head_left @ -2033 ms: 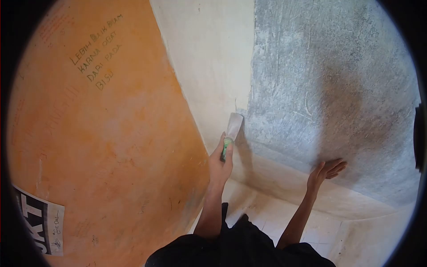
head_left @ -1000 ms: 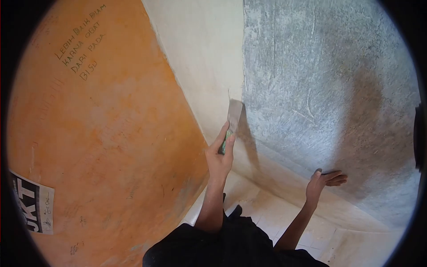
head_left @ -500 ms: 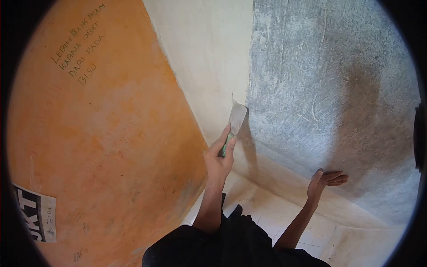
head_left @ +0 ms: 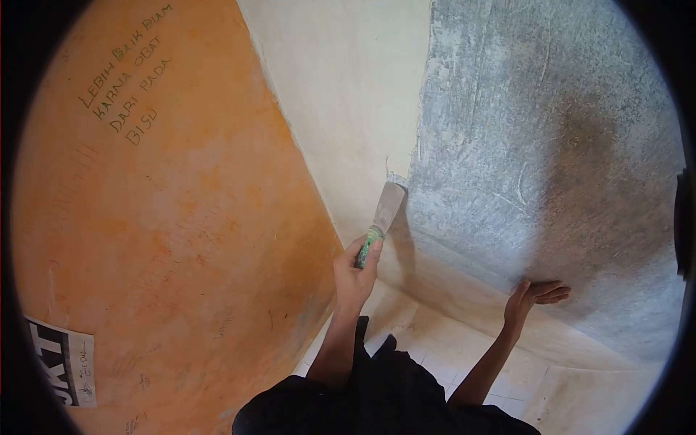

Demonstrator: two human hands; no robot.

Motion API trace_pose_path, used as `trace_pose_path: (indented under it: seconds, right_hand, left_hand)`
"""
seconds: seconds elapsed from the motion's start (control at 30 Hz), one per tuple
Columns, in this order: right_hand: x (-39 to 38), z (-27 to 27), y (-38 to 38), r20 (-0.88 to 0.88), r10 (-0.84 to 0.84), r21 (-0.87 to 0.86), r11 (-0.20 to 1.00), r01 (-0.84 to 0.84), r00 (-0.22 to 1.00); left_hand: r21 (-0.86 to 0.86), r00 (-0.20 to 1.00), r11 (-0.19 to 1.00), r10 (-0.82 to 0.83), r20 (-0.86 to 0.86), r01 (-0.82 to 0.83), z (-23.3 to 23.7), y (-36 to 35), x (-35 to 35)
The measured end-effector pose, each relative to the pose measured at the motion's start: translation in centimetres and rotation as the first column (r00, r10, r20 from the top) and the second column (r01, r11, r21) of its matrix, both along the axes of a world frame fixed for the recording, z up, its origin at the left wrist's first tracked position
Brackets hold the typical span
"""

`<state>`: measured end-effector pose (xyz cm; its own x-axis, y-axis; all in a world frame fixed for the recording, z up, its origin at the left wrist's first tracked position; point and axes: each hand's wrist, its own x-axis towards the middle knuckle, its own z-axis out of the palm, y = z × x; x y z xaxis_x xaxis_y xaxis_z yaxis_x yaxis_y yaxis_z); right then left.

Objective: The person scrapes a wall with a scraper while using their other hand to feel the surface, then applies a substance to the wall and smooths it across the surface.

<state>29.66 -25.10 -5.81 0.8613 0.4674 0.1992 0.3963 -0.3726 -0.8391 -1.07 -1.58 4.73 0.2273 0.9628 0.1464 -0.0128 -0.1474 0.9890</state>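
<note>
My left hand (head_left: pixel 354 281) is closed round the green patterned handle of a paint scraper (head_left: pixel 389 206). The scraper points up, its flat metal blade against the wall at the lower edge of the cream paint layer (head_left: pixel 348 109). A small grey scraped patch (head_left: pixel 396 177) shows just above the blade's tip. To the right spreads the bare, rough grey wall surface (head_left: pixel 471 138). My right hand (head_left: pixel 528 297) is open, fingers stretched out together, at the lower part of the grey wall; it holds nothing.
An orange wall (head_left: pixel 181 217) with handwriting meets the cream strip at a corner on the left. A black-and-white sticker (head_left: pixel 65 362) is on it at lower left. Pale floor tiles (head_left: pixel 435 370) lie below, and a shadow falls across the grey wall.
The scraper has moved slightly down, and a small grey patch now shows in the cream paint above its blade. My right hand stays in nearly the same place. The view has shifted slightly.
</note>
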Motion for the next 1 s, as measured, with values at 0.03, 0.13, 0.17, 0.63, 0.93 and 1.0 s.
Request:
trace_pose_path:
  seconds: [0.03,0.13,0.17,0.63,0.93,1.0]
  right_hand:
    - [-0.1,0.0,0.2,0.017,-0.002,-0.005,1.0,0.002,1.0]
    - [0.0,0.3,0.6,0.075,-0.013,-0.016,1.0,0.015,0.997]
    - [-0.1,0.3,0.5,0.091,-0.021,-0.024,0.999,0.023,0.996]
    - [-0.4,1.3,0.4,0.336,-0.096,-0.079,0.988,0.129,0.937]
    - [-0.6,2.1,0.6,0.352,-0.104,-0.073,0.988,0.138,0.93]
    - [-1.2,2.3,0.8,0.351,-0.109,-0.078,0.986,0.145,0.93]
  left_hand:
    - [0.002,0.999,1.0,0.028,0.024,-0.028,-0.1,0.1,0.2]
    - [-0.006,0.998,0.998,0.067,0.021,-0.067,0.3,-0.7,0.4]
    - [-0.009,0.998,0.998,0.065,0.019,-0.065,0.5,-0.9,0.5]
    - [0.098,0.987,0.985,0.13,0.099,-0.139,2.5,-0.3,1.7]
    - [0.046,0.993,0.994,0.094,0.065,-0.097,2.1,-0.3,1.0]
    - [0.039,0.993,0.996,0.081,0.091,-0.085,1.8,0.0,1.1]
